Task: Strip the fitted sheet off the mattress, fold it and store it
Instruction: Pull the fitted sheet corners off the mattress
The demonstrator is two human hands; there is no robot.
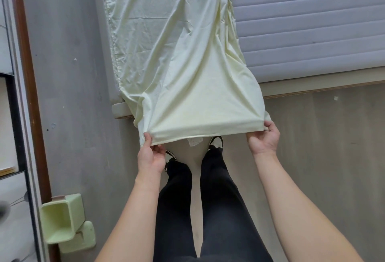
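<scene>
A pale yellow fitted sheet (pixel 179 53) lies as a long folded strip over the left part of the mattress and hangs off its near end. My left hand (pixel 151 157) pinches the sheet's near left corner. My right hand (pixel 263 139) pinches the near right corner. The edge between my hands is stretched straight above my feet. The grey quilted mattress (pixel 312 22) is bare to the right of the sheet.
A wooden bed base edge (pixel 323 88) runs under the mattress. A pale green bin (pixel 60 220) lies tipped on the grey floor at the lower left. A brown-framed door or cabinet (pixel 27 74) stands along the left. My legs and shoes stand just below the sheet.
</scene>
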